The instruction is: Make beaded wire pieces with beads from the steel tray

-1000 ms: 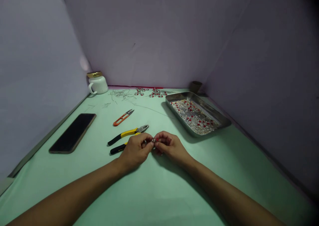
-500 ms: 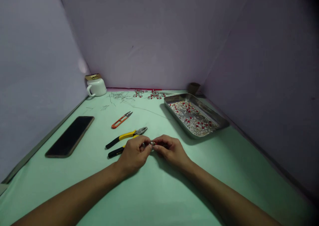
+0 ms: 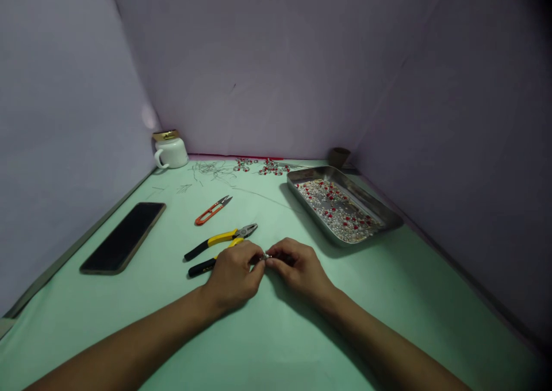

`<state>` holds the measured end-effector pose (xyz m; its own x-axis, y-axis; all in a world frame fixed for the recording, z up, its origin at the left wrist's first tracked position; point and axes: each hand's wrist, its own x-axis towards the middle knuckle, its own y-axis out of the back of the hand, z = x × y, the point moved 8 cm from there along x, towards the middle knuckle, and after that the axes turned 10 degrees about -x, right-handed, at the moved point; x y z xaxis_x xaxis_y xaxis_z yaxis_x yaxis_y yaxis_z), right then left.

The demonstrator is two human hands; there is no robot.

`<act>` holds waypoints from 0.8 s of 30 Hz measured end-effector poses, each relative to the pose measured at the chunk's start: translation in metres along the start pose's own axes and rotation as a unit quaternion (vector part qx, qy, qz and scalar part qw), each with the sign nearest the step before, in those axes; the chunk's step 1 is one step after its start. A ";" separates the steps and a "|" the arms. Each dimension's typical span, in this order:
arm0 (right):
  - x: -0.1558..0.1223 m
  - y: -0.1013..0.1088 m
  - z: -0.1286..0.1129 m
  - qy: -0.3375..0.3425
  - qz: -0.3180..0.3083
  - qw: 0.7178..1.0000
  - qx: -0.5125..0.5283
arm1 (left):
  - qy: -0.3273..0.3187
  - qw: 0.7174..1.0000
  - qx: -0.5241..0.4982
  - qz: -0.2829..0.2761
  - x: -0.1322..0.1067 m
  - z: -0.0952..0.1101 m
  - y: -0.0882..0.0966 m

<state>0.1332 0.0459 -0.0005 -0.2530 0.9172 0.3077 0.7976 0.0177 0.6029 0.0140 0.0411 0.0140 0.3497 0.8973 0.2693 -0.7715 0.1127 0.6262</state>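
Observation:
Between my fingertips sits a small cluster of beads (image 3: 266, 256), silvery and mostly covered by the fingers. My left hand (image 3: 236, 271) pinches it from the left, thumb and forefinger closed. From the other side my right hand (image 3: 298, 265) pinches the same cluster, its fingers curled. Partly under my left hand lie combination pliers (image 3: 222, 237) with yellow and black handles. Orange thread snips (image 3: 212, 210) rest just beyond them. Right of my hands stands a metal tray (image 3: 314, 215) holding many clear, pearly and red beads (image 3: 332, 195).
A dark phone (image 3: 123, 238) lies at the left. Farther back are a white mug (image 3: 172, 153) with a gold-coloured top, tangled wire (image 3: 211, 170), beaded pieces (image 3: 273, 167) in red and clear, and a small brown pot (image 3: 338, 157). Pale walls enclose the green-covered table (image 3: 276, 339).
The view has shifted slightly, so everything sits a little lower and to the right. Both hands still pinch the bead cluster, which has turned; its red part no longer shows.

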 end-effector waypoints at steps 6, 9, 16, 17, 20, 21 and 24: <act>0.000 -0.004 -0.007 0.055 -0.049 0.993 -0.090 | 0.020 0.999 0.033 -0.038 0.000 -0.004 -0.007; 0.000 -0.007 -0.010 0.066 -0.059 0.989 -0.116 | 0.038 0.997 0.055 -0.040 0.002 -0.006 -0.007; 0.005 -0.008 -0.012 0.090 -0.056 0.988 -0.116 | 0.048 0.994 0.076 -0.065 0.005 -0.007 -0.010; 0.006 -0.007 -0.011 0.091 -0.055 0.987 -0.117 | 0.040 0.995 0.070 -0.066 0.005 -0.007 -0.010; 0.005 -0.007 -0.010 0.085 -0.052 0.987 -0.127 | 0.016 0.996 0.062 -0.062 0.005 -0.005 -0.010; 0.005 -0.007 -0.010 0.080 -0.052 0.987 -0.130 | 0.011 0.996 0.064 -0.061 0.005 -0.005 -0.010; 0.005 -0.007 -0.009 0.059 -0.050 0.988 -0.132 | 0.007 0.996 0.071 -0.060 0.007 -0.004 -0.009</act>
<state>0.1211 0.0466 0.0031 -0.3987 0.8628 0.3110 0.5991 -0.0117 0.8006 0.0218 0.0484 0.0072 0.4261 0.8874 0.1761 -0.6412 0.1589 0.7507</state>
